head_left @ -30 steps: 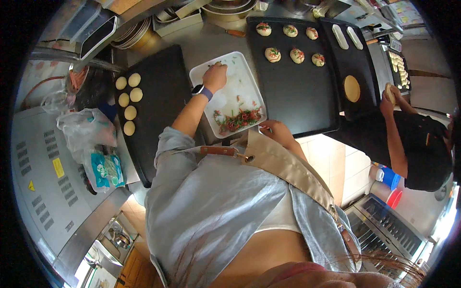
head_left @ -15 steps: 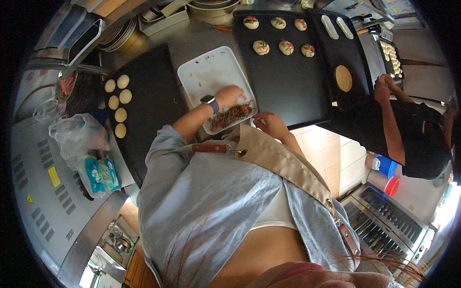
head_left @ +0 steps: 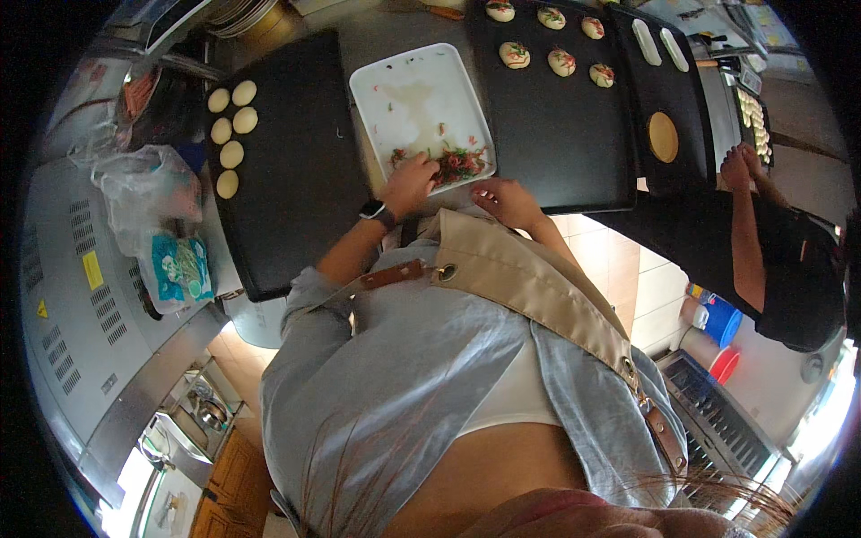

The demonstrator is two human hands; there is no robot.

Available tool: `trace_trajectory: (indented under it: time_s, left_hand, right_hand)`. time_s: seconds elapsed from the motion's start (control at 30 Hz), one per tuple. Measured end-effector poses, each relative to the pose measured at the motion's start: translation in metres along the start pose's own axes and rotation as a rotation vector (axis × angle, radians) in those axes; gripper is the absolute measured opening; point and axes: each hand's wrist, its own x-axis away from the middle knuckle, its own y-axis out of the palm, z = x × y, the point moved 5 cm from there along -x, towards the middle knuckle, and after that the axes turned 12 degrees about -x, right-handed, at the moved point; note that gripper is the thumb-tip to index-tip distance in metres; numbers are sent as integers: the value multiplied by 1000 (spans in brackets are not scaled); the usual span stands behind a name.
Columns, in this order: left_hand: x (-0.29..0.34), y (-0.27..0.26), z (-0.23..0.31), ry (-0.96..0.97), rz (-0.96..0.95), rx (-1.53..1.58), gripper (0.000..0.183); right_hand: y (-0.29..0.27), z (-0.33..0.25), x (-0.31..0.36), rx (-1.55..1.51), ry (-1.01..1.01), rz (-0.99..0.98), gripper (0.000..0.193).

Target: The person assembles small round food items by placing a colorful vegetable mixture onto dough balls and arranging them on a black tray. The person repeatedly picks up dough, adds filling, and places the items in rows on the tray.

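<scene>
A white tray (head_left: pixel 408 90) stands between two black baking trays. At its near end lies a heap of red and green shredded topping (head_left: pixel 459 165). My left hand (head_left: pixel 411 184), with a watch at the wrist, reaches over the tray's near rim, its bent fingers closed in the left part of that heap. Beside the near right corner of the tray is my right hand (head_left: pixel 508 204), fingers curled in; whether they hold anything is hidden. Several plain dough rounds (head_left: pixel 231 154) sit on the left baking tray (head_left: pixel 296 161). Topped dough rounds (head_left: pixel 561 62) stand along the far part of the right baking tray (head_left: pixel 560 143).
A further black tray (head_left: pixel 673 99) at the right bears a round yellow disc (head_left: pixel 663 136) and two long white pieces (head_left: pixel 646 42). Another person's hands (head_left: pixel 741 166) are at the far right. Plastic bags (head_left: pixel 148 193) lie at the left beside a grey metal cabinet (head_left: pixel 67 296).
My left hand has moved from over the tray's middle to the near left part of the topping heap. My right hand stays by the corner. The whole view has shifted, trays appearing higher.
</scene>
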Motion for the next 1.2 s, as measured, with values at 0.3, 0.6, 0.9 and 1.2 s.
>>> trace_trajectory:
  time_s: [0.3, 0.6, 0.9, 1.2]
  left_hand:
    - [-44, -15, 16, 25, 40, -47, 34]
    - [-44, -28, 3, 10, 100, -128, 22]
    - [-13, -8, -30, -2, 10, -102, 25]
    - [-23, -40, -5, 67, 120, -76, 24]
  right_hand:
    - [6, 6, 14, -25, -11, 29, 28]
    - [1, 17, 40, -79, 8, 187, 28]
    - [-1, 21, 46, -174, 37, 267, 26]
    - [-4, 14, 38, -100, 68, 218, 23]
